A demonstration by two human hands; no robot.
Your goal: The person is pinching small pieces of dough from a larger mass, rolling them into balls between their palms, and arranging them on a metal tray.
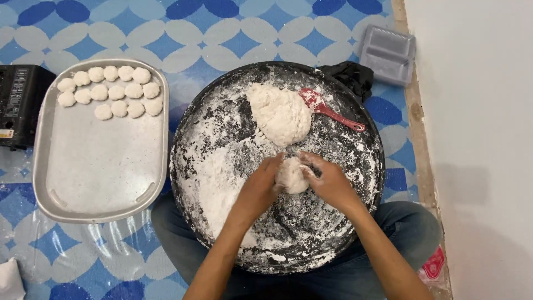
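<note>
A small lump of white dough (292, 175) sits between my two hands over a big round black pan (366, 139) dusted with flour. My left hand (260, 186) cups the lump from the left and my right hand (328, 180) presses it from the right. A larger mass of dough (279, 114) lies in the pan just beyond the hands. A red spatula (330, 109) rests in the pan to the right of that mass.
A grey metal tray (100, 166) on the left holds several small dough balls (108, 91) along its far end. A black appliance (19, 103) stands at the left edge. A grey plastic lid (387, 54) lies by the white wall on the right.
</note>
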